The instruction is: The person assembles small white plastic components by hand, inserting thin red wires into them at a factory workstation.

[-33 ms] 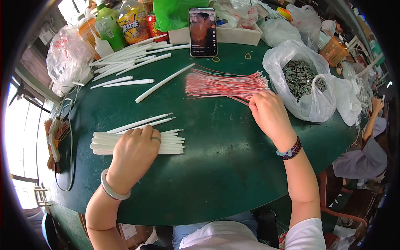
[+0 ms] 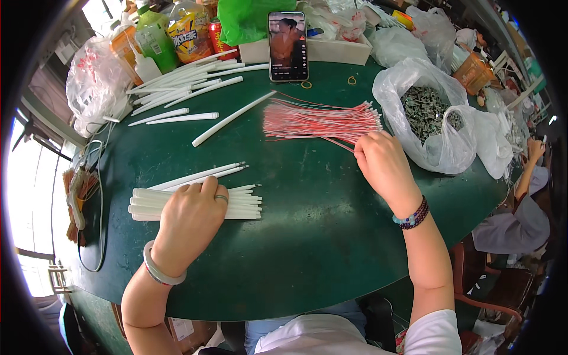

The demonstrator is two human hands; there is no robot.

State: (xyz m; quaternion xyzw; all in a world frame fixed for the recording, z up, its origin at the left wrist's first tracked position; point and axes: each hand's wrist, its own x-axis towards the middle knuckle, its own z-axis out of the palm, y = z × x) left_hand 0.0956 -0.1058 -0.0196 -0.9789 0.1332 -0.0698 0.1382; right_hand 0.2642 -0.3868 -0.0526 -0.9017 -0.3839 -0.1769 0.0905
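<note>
My left hand (image 2: pixel 194 219) is closed over a bundle of white plastic tubes (image 2: pixel 244 208) lying on the near left of the table. Dark or metallic tips show at the right ends of a few tubes. At the right end of a flat bundle of red and white wires (image 2: pixel 319 120), my right hand (image 2: pixel 383 163) is closed, fingertips pinched together. A thin red-and-white wire (image 2: pixel 340 144) runs from the bundle's near edge to those fingers; its end is hidden by them. Just right of that hand sits a clear plastic bag (image 2: pixel 390 89) of small dark parts (image 2: pixel 423 109).
More white tubes (image 2: pixel 177 89) lie loose at the back left, one tube (image 2: pixel 234 118) apart from them. A phone (image 2: pixel 288 47) stands upright against a white box (image 2: pixel 337 52). Bottles (image 2: pixel 155 38) line the back. At the far right is another person's arm (image 2: pixel 528 171).
</note>
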